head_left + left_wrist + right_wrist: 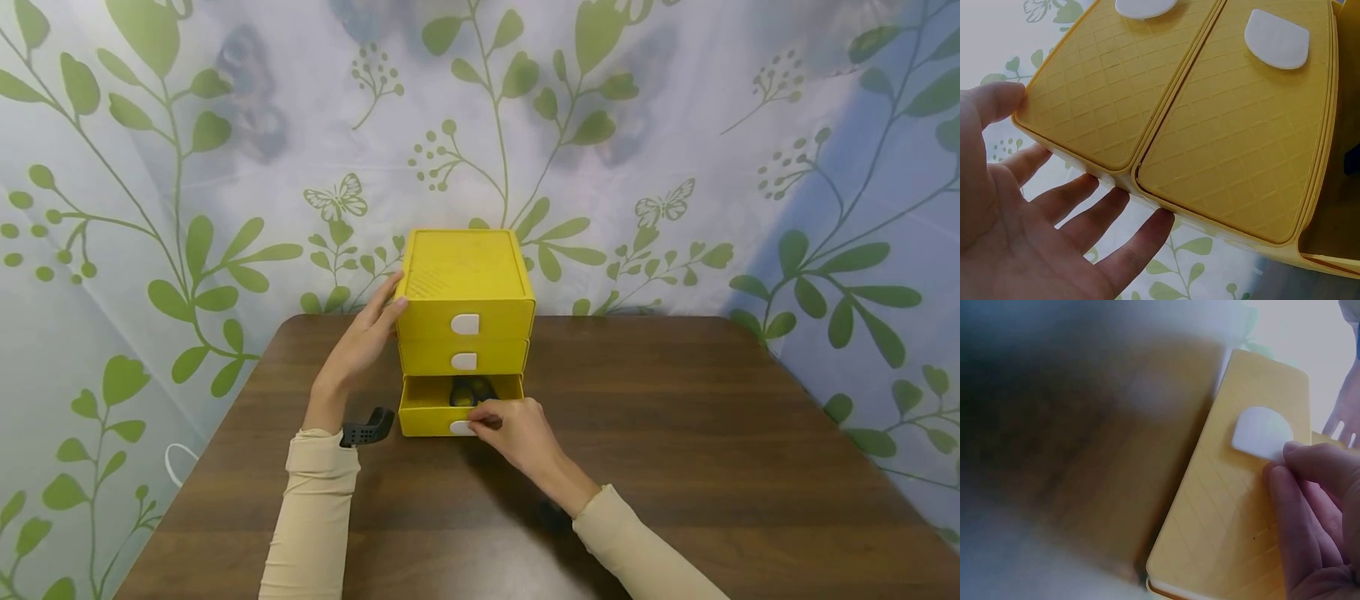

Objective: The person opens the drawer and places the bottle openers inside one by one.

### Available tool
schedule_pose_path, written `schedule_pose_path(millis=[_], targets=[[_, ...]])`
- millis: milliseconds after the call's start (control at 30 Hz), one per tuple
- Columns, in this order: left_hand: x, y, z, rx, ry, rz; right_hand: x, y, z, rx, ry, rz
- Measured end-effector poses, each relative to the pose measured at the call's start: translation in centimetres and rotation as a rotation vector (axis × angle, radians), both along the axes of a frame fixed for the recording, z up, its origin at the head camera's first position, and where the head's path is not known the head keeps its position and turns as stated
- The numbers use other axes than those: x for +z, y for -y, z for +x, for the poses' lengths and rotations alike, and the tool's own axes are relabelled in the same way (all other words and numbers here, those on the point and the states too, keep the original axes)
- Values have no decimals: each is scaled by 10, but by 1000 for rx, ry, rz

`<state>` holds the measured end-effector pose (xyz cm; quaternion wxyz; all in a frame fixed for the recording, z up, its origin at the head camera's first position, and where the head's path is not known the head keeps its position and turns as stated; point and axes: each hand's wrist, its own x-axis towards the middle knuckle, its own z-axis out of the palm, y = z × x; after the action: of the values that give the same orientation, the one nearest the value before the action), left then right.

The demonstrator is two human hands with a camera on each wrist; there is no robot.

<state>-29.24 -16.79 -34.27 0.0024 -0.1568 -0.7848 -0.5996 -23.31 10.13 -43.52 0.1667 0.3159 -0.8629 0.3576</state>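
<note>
A yellow drawer unit (pixel 468 262) with three stacked drawers stands on the table. Its bottom drawer (pixel 427 422) is pulled part way out, and a dark object (pixel 471 389) of unclear kind lies inside. My right hand (pixel 517 429) pinches the white handle tab (pixel 1262 432) of that drawer between thumb and fingertip. Against the unit's left side rests my left hand (pixel 362 342), its fingers spread along the side wall and the thumb at the front edge, as the left wrist view shows. The upper two drawers (pixel 1235 125) are closed, each with a white tab.
The brown wooden table (pixel 675 433) extends on both sides of the unit. Behind it hangs a pale curtain (pixel 465 108) with green leaves and butterflies. A black band (pixel 367 427) is on the left wrist. A white cable (pixel 176 462) shows past the table's left edge.
</note>
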Motion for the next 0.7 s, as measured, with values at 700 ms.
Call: schedule_pose_path(millis=[700], targets=[[2, -1, 1, -1, 7, -12, -3, 9, -38, -128, 40, -47]])
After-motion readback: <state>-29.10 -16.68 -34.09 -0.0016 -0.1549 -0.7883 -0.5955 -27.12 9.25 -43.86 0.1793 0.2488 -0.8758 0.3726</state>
